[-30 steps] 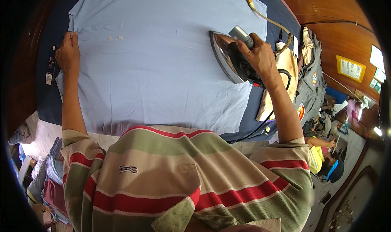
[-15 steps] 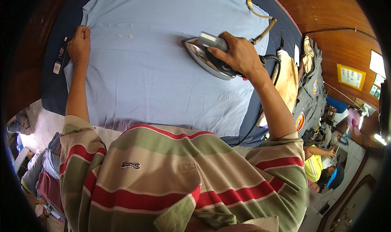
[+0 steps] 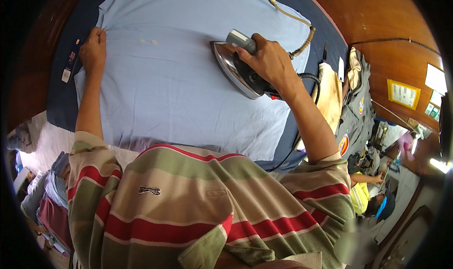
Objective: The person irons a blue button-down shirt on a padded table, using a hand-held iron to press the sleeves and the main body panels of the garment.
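Observation:
A light blue garment (image 3: 184, 99) lies spread over a dark blue covered table (image 3: 59, 101), with fine creases and two small pale marks near its left side. My left hand (image 3: 94, 52) is closed on the garment's left edge, fingers pinching the cloth. On the right part of the cloth, my right hand (image 3: 272, 61) grips the handle of a clothes iron (image 3: 229, 66). The iron's pointed tip faces up and left, and its bright metal side shows. How closely its soleplate meets the cloth is hidden from this angle.
A wrapped cord (image 3: 309, 35) and a black hose (image 3: 314, 76) run beside the iron. Cream cloth (image 3: 329, 92) and dark grey garments (image 3: 356, 101) lie at the right. A person in yellow (image 3: 361, 197) is farther right. Folded clothes (image 3: 55, 186) are piled at lower left.
The iron has turned a little, its heel swinging left and nearer to me. My right hand has shifted slightly left with it. My left hand keeps its grip on the garment's edge.

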The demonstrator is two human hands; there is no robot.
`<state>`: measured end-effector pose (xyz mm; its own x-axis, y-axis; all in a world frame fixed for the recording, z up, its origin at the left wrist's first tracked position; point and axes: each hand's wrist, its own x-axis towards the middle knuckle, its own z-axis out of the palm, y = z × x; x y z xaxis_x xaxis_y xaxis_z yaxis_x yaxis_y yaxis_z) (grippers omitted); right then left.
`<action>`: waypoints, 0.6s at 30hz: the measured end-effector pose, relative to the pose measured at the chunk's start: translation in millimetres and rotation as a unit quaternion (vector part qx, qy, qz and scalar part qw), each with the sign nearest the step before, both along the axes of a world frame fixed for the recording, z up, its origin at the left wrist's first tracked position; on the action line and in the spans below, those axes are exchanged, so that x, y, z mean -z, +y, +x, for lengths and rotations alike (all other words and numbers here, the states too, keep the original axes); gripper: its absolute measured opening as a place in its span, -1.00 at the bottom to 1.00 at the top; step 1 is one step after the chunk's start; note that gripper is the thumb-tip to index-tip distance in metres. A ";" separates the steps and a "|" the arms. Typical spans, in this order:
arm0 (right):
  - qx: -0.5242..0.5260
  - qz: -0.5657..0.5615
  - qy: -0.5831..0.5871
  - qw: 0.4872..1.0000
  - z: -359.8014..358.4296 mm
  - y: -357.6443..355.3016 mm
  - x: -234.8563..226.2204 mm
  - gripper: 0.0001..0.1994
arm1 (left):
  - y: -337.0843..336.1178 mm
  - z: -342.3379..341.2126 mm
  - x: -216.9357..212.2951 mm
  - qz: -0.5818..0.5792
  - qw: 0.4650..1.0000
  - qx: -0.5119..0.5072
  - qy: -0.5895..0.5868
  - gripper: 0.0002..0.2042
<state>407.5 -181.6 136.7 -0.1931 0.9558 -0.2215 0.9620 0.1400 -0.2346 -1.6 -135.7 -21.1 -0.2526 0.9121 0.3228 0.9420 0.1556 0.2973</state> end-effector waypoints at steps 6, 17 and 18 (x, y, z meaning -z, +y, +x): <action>0.005 -0.009 0.002 1.000 -12.3 13.3 -0.6 -0.47 | 0.0 -1.2 -5.0 -0.049 0.998 -0.030 0.004 -0.73; 0.027 0.012 0.020 0.999 0.0 -5.9 1.7 -0.49 | 1.5 1.5 -1.3 -0.010 1.000 -0.002 0.003 -0.76; 0.029 0.009 0.022 0.999 -2.6 -5.3 0.0 -0.50 | 1.3 2.1 -1.7 -0.007 1.000 0.003 0.001 -0.76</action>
